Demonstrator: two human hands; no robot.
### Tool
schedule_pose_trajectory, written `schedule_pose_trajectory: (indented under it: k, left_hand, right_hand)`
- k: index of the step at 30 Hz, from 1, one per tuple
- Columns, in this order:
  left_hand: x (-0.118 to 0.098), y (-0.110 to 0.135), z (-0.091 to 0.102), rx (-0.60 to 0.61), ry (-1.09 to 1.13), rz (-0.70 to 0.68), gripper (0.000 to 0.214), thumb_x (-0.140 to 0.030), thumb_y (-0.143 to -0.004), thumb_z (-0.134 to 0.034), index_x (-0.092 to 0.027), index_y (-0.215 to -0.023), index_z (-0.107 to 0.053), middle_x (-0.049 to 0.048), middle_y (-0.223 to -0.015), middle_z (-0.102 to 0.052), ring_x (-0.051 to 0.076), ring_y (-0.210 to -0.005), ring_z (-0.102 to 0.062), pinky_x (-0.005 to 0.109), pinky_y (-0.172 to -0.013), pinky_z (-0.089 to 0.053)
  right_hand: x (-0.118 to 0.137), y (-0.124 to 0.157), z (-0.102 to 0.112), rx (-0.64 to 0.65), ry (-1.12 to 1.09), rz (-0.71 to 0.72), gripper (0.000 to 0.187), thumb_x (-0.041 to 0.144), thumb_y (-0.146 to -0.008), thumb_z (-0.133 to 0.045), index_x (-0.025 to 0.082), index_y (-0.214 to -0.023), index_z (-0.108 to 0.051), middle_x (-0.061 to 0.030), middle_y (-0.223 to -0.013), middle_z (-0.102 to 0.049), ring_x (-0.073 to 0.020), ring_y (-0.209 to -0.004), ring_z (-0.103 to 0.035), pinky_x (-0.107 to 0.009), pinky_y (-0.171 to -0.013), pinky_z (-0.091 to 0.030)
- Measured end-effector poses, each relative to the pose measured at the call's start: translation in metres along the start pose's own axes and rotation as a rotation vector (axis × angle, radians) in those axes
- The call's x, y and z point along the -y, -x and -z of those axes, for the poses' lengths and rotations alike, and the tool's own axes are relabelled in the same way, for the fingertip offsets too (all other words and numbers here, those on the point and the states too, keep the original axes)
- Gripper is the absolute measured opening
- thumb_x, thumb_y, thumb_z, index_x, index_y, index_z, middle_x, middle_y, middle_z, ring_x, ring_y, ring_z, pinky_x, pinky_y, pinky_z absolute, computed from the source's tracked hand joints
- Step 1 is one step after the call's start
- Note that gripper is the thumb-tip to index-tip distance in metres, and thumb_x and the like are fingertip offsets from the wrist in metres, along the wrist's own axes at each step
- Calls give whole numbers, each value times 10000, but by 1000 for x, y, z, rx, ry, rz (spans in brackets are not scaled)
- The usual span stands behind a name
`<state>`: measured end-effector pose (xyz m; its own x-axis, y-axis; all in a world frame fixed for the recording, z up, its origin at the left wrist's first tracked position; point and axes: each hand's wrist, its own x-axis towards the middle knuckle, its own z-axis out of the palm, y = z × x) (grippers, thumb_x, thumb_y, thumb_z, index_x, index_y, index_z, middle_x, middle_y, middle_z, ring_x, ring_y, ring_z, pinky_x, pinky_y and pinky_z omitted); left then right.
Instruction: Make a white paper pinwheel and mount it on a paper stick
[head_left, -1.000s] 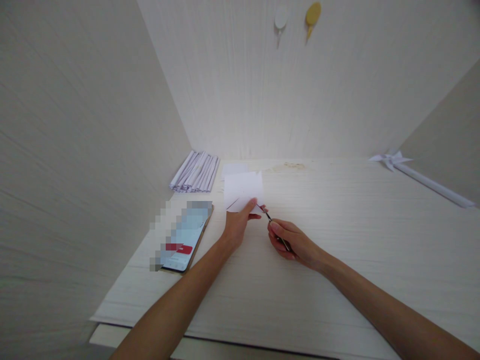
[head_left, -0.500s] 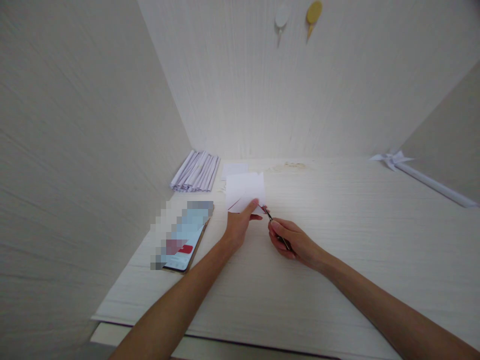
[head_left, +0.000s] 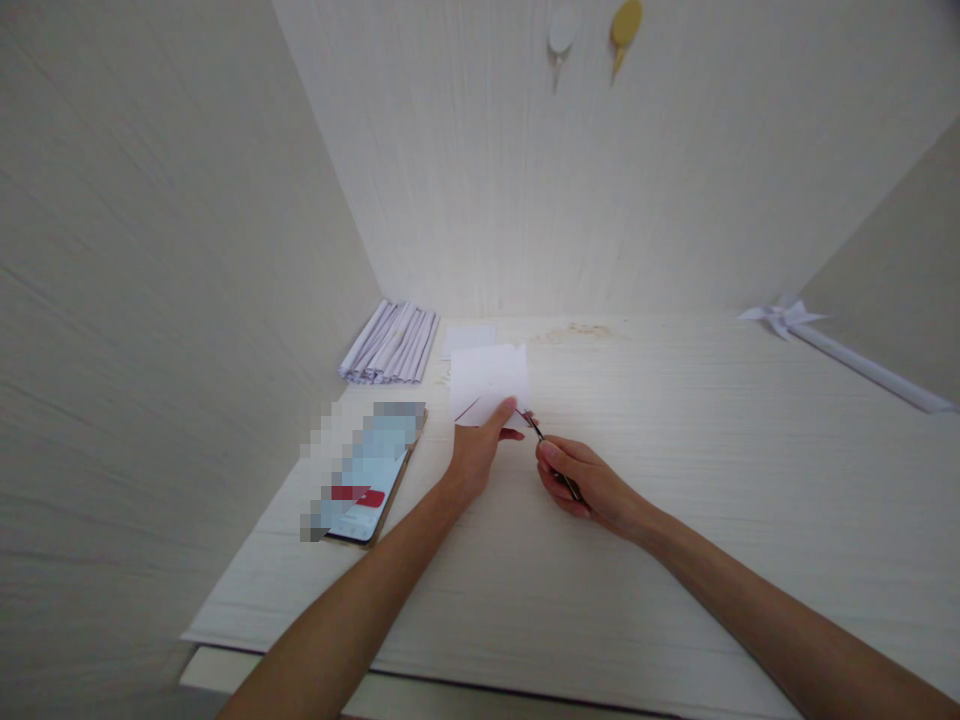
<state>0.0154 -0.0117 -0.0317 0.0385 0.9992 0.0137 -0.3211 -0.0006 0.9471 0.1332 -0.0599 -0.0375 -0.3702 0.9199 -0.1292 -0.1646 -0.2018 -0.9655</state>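
A white square of paper [head_left: 489,370] is gripped low down by my left hand [head_left: 478,450], thumb on top and fingers underneath. Dark diagonal slits run in from its two lower corners. My right hand [head_left: 571,474] is closed around a slim dark tool [head_left: 568,485] with a narrow pointed end. That tip meets the paper's lower right corner, beside my left fingertips. Most of the handle is covered by my fingers, so I cannot tell its exact kind. Another white paper piece [head_left: 471,337] lies flat just behind the held square.
Rolled paper sticks [head_left: 391,342] are bundled at the back left. A phone [head_left: 371,480] lies left of my left forearm. At the right wall rests a paper pinwheel [head_left: 787,318] on a rolled stick. White [head_left: 561,32] and yellow [head_left: 625,24] hooks are on the back wall.
Almost nothing differs. The whole view has shifted very slightly, while both hands, the paper and the tool keep their positions.
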Motion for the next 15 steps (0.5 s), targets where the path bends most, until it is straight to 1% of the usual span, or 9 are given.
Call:
schedule_pose_trajectory:
  k: [4,7,12,15]
  left_hand:
    - [0,-1,0,-22,-9,7,197,-280,-590,-592,-148,-733,-561,36,-697,-608,156,-618,-593,202,-417,-440]
    - [0,-1,0,-16,-2,0,195,-279,-588,-593,-151,-732,-559,35,-699,-606,160,-631,-595,201,-420,-440]
    - [-1,0,0,-3,-5,2,158,-274,-599,-581,-148,-692,-559,32,-668,-602,150,-594,-590,199,-412,-433]
    - [-1,0,-1,9,6,1,155,-268,-606,-579,-152,-705,-555,24,-653,-597,145,-583,-587,197,-410,-431]
  right_hand:
    - [0,1,-1,-3,6,3,321,382,-778,-394,169,-540,-361,96,-387,-338,-5,-253,-232,-130,-239,-142]
    - [-1,1,0,-6,0,0,319,384,-774,-399,170,-540,-358,96,-385,-338,-6,-254,-229,-131,-239,-148]
    - [0,1,-1,-7,-7,-6,318,386,-772,-402,171,-542,-357,99,-378,-335,-6,-250,-222,-131,-238,-138]
    - [1,1,0,-6,-12,-15,317,388,-771,-403,171,-544,-356,99,-376,-336,-6,-248,-223,-132,-238,-138]
